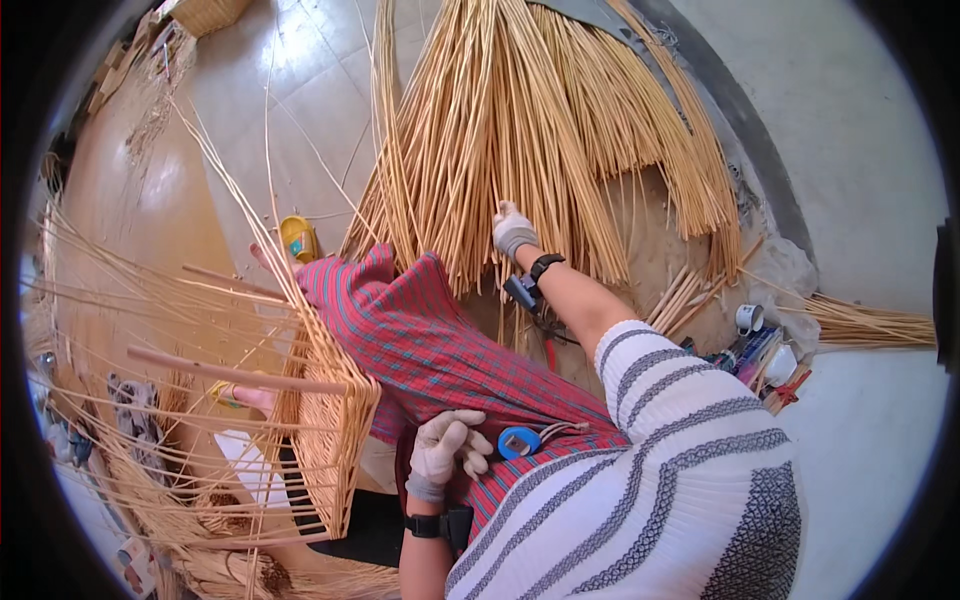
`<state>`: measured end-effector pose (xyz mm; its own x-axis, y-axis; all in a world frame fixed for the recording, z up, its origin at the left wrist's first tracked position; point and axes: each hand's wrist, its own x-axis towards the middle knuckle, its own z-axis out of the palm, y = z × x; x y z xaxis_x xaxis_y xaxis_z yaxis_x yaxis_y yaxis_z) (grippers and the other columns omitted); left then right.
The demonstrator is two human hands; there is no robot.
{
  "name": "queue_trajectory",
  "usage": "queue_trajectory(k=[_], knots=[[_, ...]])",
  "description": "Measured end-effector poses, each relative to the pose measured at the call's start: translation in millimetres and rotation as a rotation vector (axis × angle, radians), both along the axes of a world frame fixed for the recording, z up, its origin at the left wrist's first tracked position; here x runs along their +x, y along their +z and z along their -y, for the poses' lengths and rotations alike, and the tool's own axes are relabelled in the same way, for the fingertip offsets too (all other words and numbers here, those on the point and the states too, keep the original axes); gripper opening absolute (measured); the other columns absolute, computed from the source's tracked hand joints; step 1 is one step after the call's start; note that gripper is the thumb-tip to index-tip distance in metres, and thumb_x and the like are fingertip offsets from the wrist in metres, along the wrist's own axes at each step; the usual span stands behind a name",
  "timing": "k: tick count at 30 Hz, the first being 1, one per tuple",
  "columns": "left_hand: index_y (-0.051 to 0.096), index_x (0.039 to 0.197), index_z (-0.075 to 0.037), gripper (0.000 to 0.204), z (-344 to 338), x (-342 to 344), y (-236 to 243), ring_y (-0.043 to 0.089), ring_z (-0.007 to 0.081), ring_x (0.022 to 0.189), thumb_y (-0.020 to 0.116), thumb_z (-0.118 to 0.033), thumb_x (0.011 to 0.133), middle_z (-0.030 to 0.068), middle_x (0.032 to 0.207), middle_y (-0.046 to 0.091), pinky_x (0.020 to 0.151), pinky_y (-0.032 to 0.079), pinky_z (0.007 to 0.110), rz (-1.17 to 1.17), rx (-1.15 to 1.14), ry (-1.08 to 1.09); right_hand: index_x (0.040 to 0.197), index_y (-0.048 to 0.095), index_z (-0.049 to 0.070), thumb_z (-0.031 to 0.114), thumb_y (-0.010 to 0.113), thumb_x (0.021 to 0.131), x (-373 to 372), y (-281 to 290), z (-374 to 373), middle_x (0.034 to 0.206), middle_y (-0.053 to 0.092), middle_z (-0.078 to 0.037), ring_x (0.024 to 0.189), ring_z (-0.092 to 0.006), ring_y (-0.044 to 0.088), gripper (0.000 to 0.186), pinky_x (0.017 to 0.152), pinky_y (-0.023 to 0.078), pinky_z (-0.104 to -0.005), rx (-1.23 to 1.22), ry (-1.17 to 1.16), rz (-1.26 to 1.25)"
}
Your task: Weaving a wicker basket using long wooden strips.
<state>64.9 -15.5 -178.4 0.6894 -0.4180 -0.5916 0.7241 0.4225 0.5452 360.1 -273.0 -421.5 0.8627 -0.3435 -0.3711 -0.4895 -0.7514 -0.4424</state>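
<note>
Right hand (513, 232), gloved, stretched forward, fingers closed around a few stems at the lower ends of the rod bundle (520, 120). Rods fanning up and away from the grip, long axis roughly straight ahead. Left hand (443, 448), gloved, loosely curled, holding nothing, resting on the red plaid cloth (420, 340) over the lap, just beside a blue tape measure (518, 441). Half-woven basket (320, 440) to the left, stakes sticking outward. Open pale floor (860, 130) right of the bundle; tools near the mug (749, 318).

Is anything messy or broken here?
Nothing looks broken. The half-woven basket has loose canes sticking out every way, and a few stray canes lie on the floor. The right hand grips the big cane bundle.
</note>
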Motion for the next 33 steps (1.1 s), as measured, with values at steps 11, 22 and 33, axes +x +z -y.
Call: queue_trajectory(k=[11,22,33], knots=[[0.062,0.121,0.003,0.041,-8.5,-9.5,-3.8,0.069,0.0219,0.056,0.061,-0.033,0.101,0.0194,0.081,0.072,0.046,0.055,0.030,-0.041,0.011,0.039,0.147,0.044,0.029,0.033,0.044,0.104,1.9,47.7,76.1,0.121,0.068,-0.018,0.106,-0.0356,0.067,0.043,0.088,0.054,-0.0483,-0.277,0.372,-0.426],[0.062,0.119,0.003,0.041,-7.8,-5.8,-1.8,0.069,0.0222,0.055,0.062,-0.034,0.100,0.0182,0.079,0.072,0.045,0.055,0.032,-0.093,-0.033,0.022,0.159,0.028,0.021,0.040,0.054,0.098,-3.8,36.7,28.9,0.118,0.070,-0.019,0.109,-0.0349,0.068,0.069,0.090,0.054,-0.0486,-0.238,0.209,-0.385],[0.061,0.122,0.003,0.042,-14.0,-5.7,-13.3,0.071,0.0249,0.062,0.061,-0.032,0.101,0.0207,0.085,0.073,0.050,0.058,0.033,-0.037,-0.123,0.002,0.141,0.050,0.012,0.028,0.056,0.096,-77.0,28.9,28.8,0.121,0.066,-0.022,0.108,-0.0382,0.065,0.048,0.091,0.052,-0.0472,-0.137,0.570,-0.227]])
